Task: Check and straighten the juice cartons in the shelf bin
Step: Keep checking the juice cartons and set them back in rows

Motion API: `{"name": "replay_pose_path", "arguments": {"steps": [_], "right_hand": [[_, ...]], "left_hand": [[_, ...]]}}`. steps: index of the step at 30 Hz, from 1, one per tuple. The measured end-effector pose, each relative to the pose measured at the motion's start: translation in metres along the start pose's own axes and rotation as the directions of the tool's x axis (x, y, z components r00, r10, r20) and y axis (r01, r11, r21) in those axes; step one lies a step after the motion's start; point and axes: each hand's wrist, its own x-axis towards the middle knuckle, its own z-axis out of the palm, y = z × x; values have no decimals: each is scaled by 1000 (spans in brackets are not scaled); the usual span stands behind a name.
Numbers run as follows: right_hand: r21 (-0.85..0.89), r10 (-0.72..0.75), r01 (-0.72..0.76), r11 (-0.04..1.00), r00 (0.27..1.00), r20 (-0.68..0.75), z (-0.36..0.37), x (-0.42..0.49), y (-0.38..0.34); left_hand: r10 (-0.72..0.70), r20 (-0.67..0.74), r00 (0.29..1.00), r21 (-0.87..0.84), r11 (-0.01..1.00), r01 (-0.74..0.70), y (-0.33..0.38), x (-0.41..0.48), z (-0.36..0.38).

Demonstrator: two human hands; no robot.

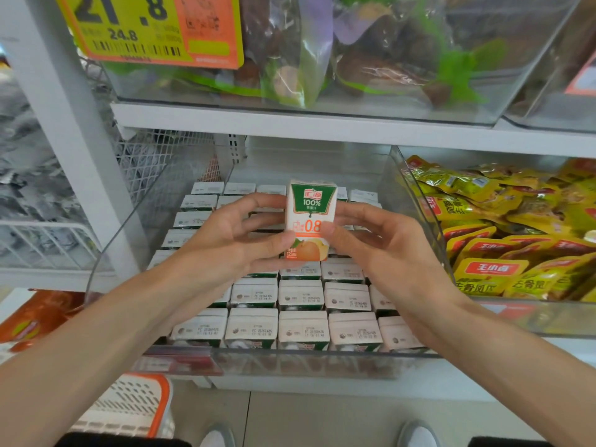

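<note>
A small juice carton point(310, 208) with a green and white front and an orange base is held upright above the bin, its printed face toward me. My left hand point(232, 237) pinches its left edge with thumb and fingers. My right hand point(367, 240) pinches its right edge the same way. Below them, rows of several identical cartons point(301, 295) stand packed upright in a clear plastic shelf bin point(290, 361), white tops with date print facing up. My hands hide some cartons in the middle rows.
A neighbouring clear bin at the right holds yellow snack packets point(503, 240). The shelf above carries a clear bin of bagged goods point(354, 66) and a yellow price tag point(151, 27). A white and orange basket point(129, 408) sits on the floor at lower left.
</note>
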Motion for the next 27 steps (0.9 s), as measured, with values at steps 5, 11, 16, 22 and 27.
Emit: {"name": "replay_pose_path", "arguments": {"steps": [5, 11, 16, 22, 27], "right_hand": [[96, 29, -25, 995, 999, -42, 1, 1, 1], [86, 1, -2, 996, 1000, 19, 2, 0, 1], [-59, -20, 24, 998, 997, 68, 2, -1, -1], [-93, -35, 44, 995, 994, 101, 4, -1, 0], [-4, 25, -25, 1000, 999, 30, 2, -1, 2]], "left_hand": [[-15, 35, 999, -24, 1000, 16, 2, -3, 0], [-18, 24, 1000, 26, 1000, 18, 1, -2, 3], [-15, -28, 1000, 27, 1000, 16, 1, -2, 5], [-37, -26, 999, -19, 999, 37, 3, -1, 8], [-36, -11, 999, -21, 999, 36, 3, 0, 6]]}}
